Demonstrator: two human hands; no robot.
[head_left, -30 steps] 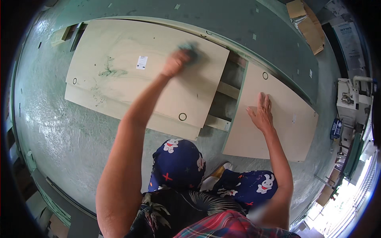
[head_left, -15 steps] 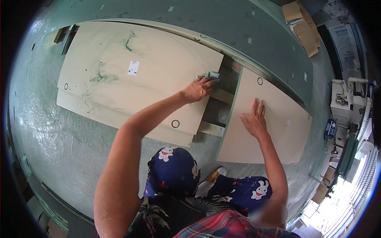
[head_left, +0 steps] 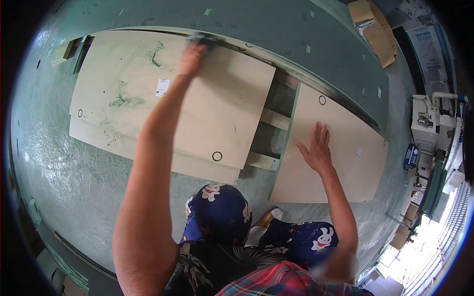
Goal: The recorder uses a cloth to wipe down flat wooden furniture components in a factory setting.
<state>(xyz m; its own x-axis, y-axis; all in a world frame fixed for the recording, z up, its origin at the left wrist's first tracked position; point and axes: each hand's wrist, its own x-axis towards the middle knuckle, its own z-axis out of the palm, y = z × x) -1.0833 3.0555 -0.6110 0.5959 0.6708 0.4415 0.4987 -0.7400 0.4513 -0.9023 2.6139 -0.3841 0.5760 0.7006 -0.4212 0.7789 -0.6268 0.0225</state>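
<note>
My left hand (head_left: 191, 59) is at the far edge of a large cream board (head_left: 222, 108), closed over a dark grey-green cloth (head_left: 207, 40) that is blurred by motion. Dark green smudges (head_left: 121, 97) mark the left part of this board, and a small white label (head_left: 162, 87) sticks near them. On a smaller cream board (head_left: 335, 158) to the right, my right hand (head_left: 317, 150) lies flat with its fingers spread, holding nothing. Both boards carry small dark rings near their edges.
Pale wooden bars (head_left: 274, 119) show in the gap between the boards. Beyond them runs a long grey-green surface (head_left: 276, 29) dotted with tape pieces. A torn cardboard box (head_left: 373, 32) lies at the far right, with white machinery (head_left: 424, 116) nearer. The floor is green and glossy.
My left hand has swept the cloth from the board's right edge leftward and away to its far edge. My right hand has stayed in place on the smaller board.
</note>
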